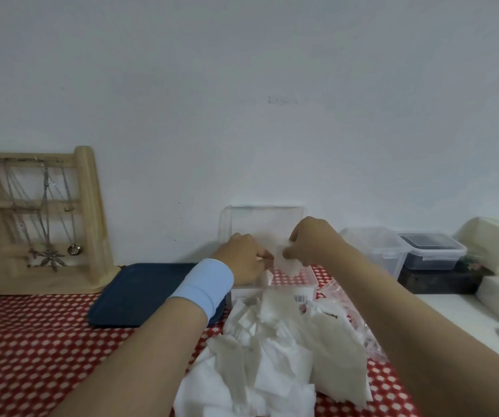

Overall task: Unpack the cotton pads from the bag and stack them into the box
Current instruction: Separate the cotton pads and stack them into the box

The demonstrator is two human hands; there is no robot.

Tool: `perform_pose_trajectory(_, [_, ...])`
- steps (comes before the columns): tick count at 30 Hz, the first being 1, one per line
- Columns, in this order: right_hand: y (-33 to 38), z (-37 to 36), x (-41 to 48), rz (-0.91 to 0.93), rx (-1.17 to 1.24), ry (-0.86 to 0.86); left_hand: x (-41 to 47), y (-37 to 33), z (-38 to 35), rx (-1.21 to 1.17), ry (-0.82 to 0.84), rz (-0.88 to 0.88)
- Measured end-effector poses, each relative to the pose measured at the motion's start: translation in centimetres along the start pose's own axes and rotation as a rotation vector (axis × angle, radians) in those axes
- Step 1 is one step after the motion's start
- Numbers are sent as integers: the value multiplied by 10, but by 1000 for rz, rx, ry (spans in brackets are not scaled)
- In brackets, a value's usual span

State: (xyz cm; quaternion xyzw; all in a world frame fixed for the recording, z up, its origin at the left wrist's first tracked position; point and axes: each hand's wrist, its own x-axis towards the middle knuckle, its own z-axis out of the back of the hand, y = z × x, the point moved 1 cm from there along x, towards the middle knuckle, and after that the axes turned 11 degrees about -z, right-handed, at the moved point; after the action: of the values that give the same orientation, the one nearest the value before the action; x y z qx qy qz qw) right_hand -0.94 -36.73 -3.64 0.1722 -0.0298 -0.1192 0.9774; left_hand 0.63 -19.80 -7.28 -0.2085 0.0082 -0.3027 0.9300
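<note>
A clear plastic box (308, 284) with its lid raised behind it stands on the red dotted cloth. Both hands hover over its opening. My right hand (311, 243) pinches a small stack of white cotton pads (287, 261) above the box. My left hand (243, 257), with a light blue wristband, has its fingertips curled at the left edge of the same stack. A loose heap of cotton pads (272, 356) lies in front of the box. The crumpled clear bag (353, 308) lies to the heap's right.
A dark blue tray (140, 293) lies left of the box. A wooden jewellery stand (43, 221) with necklaces leans at the far left. Clear lidded containers (408, 251) stand at the right by the wall, with white boxes beyond them.
</note>
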Motion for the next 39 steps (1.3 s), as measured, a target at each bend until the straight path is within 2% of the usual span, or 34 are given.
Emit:
perform_pose_trajectory(9, [19, -35, 17, -89, -215, -25, 13, 12, -3, 143, 60, 22])
perform_pose_trajectory(11, [23, -43, 21, -130, -66, 94, 15, 13, -4, 159, 50, 20])
perform_pose_trajectory(14, [26, -42, 20, -257, 204, 400, 15, 14, -6, 177, 38, 28])
perform_pose_trajectory(15, [25, -38, 20, -294, 255, 449, 15, 14, -6, 165, 27, 29])
perform_pose_trajectory(20, [17, -26, 22, -360, 390, 416, 2, 13, -3, 139, -52, -45])
perform_pose_trajectory(23, [20, -37, 23, -367, 456, 485, -9, 10, -9, 63, 56, -64])
perform_pose_trajectory(26, [23, -50, 24, -382, 506, 528, -14, 10, -21, 92, 137, -46])
perform_pose_trajectory(31, [19, -47, 12, -271, 387, 474, -22, 2, -8, -42, 94, -44])
perform_pose_trajectory(36, [11, -6, -23, 10, 160, 189, -42, 4, 4, -85, -186, -48])
perform_pose_trajectory(39, [2, 1, -58, -9, -94, 225, -59, -4, 4, -220, -261, -28])
